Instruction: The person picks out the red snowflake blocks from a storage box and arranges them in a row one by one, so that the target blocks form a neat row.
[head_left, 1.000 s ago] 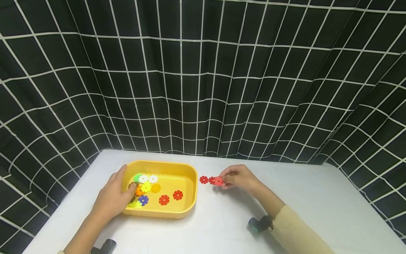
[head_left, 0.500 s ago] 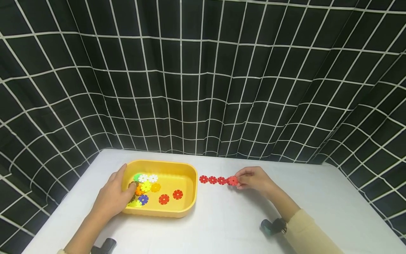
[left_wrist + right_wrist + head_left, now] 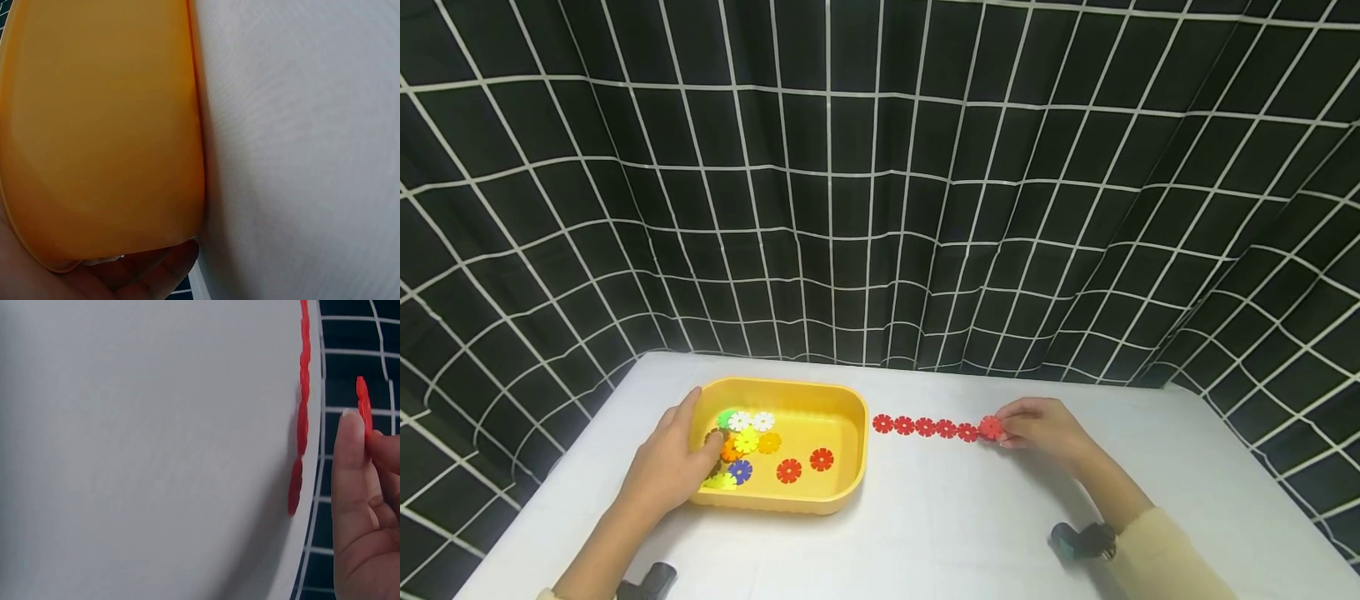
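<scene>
My right hand (image 3: 1041, 429) pinches a red snowflake disc (image 3: 991, 427) between thumb and fingers, at the right end of a row of several red discs (image 3: 925, 427) on the white table. In the right wrist view, the pinched disc (image 3: 364, 403) stands on edge, apart from the row (image 3: 303, 425). My left hand (image 3: 662, 462) grips the left wall of a yellow tray (image 3: 838, 417), its thumb over the rim inside. From the left wrist, the tray's wall (image 3: 106, 125) fills the left side, with fingers (image 3: 156, 272) curled at its end.
Inside the tray lie two red discs (image 3: 788, 471), white discs (image 3: 751, 421), a blue disc (image 3: 740, 472), and several yellow, orange and green ones. A black grid-patterned curtain (image 3: 880, 208) hangs behind the white table (image 3: 917, 525).
My right hand has moved rightward in steps, and the row of red discs on the table has grown longer behind it. My left hand and the tray stay put.
</scene>
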`<move>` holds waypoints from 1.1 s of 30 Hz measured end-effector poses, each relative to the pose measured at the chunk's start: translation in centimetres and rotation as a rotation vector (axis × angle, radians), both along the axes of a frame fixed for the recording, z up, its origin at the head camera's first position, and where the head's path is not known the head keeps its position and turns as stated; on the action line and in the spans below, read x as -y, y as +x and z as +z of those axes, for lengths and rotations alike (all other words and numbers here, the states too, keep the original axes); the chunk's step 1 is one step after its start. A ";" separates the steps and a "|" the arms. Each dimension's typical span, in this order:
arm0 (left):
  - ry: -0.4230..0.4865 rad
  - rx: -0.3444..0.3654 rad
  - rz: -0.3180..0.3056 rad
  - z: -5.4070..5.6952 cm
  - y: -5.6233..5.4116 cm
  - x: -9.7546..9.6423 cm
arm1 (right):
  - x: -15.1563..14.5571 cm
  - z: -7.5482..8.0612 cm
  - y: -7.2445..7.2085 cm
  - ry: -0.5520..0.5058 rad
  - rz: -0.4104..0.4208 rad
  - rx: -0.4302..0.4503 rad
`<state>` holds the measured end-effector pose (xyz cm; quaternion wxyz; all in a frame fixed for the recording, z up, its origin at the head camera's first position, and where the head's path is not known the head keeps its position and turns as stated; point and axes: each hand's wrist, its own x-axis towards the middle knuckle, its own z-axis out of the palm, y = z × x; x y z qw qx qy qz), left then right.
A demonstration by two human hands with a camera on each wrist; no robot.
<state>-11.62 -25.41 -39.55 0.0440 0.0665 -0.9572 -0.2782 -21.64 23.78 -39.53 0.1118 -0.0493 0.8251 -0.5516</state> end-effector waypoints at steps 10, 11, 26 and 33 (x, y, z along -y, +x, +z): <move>0.004 0.001 0.000 0.1 0.0 -0.1 | -3.2 -0.1 0.5 0.189 -0.052 -0.038; 0.004 0.001 0.000 0.0 0.0 -0.1 | -3.5 -0.2 0.5 0.208 -0.061 -0.040; -0.007 -0.001 -0.002 -0.2 -0.1 0.1 | -4.9 -0.4 0.4 0.408 -0.174 -0.004; -0.002 0.003 0.001 -0.3 -0.2 0.1 | -4.7 -0.5 0.4 0.433 -0.191 -0.023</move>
